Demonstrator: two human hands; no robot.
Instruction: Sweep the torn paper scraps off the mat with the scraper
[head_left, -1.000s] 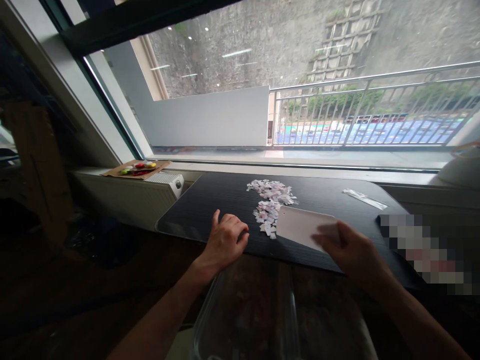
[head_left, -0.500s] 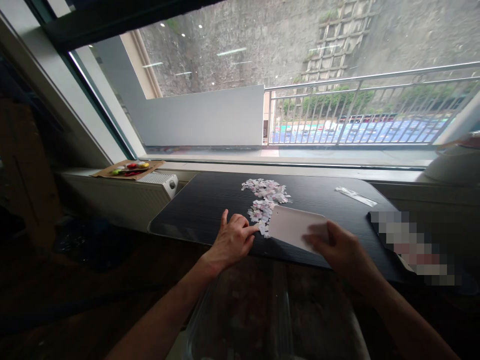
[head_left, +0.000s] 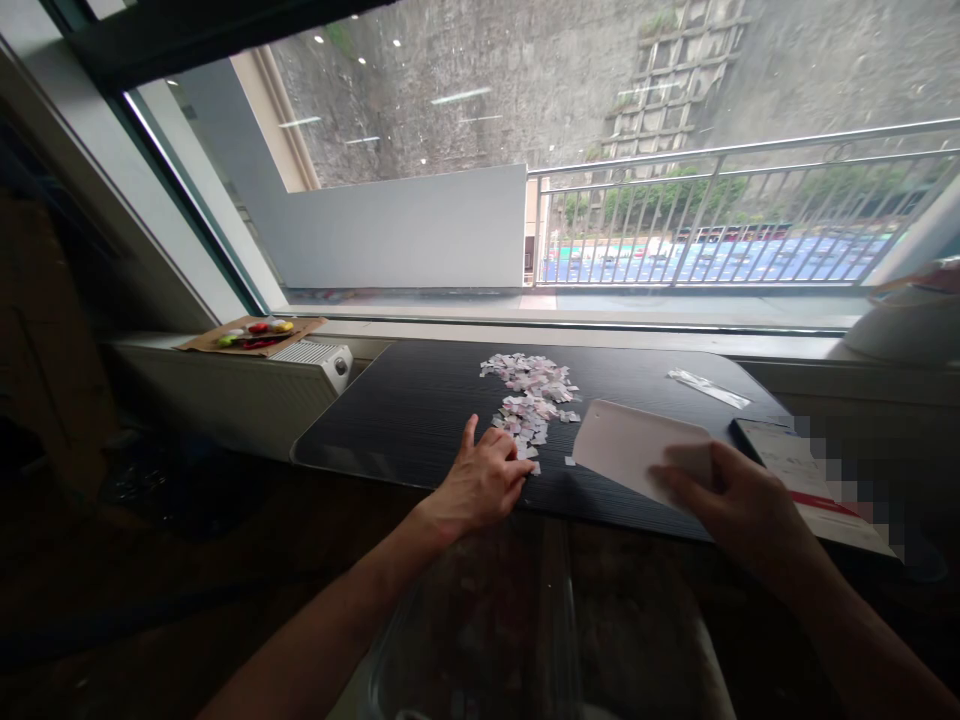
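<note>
My right hand (head_left: 750, 495) is closed on one end of a thin white scraper (head_left: 637, 445), a flat sheet with rounded corners and a small hole. It is tilted just above the dark table (head_left: 420, 400), to the right of a pile of small paper pieces (head_left: 529, 385). My left hand (head_left: 486, 478) is at the near end of the pile, its fingertips touching the lowest pieces. One finger sticks up while the others bend, and the hand grips nothing that I can see. A single loose piece (head_left: 570, 461) lies beside the scraper's left edge.
A clear plastic bin (head_left: 566, 620) stands below the table's front edge. On the right are a clear plastic strip (head_left: 709, 388) and a partly blurred flat package (head_left: 810, 470). Cardboard with colourful items (head_left: 255, 338) rests on the radiator (head_left: 300, 375) at left, by the window.
My right hand has drawn the scraper to the right, away from the pile, leaving a loose piece on the table. My left hand has shifted slightly right over the nearest pieces.
</note>
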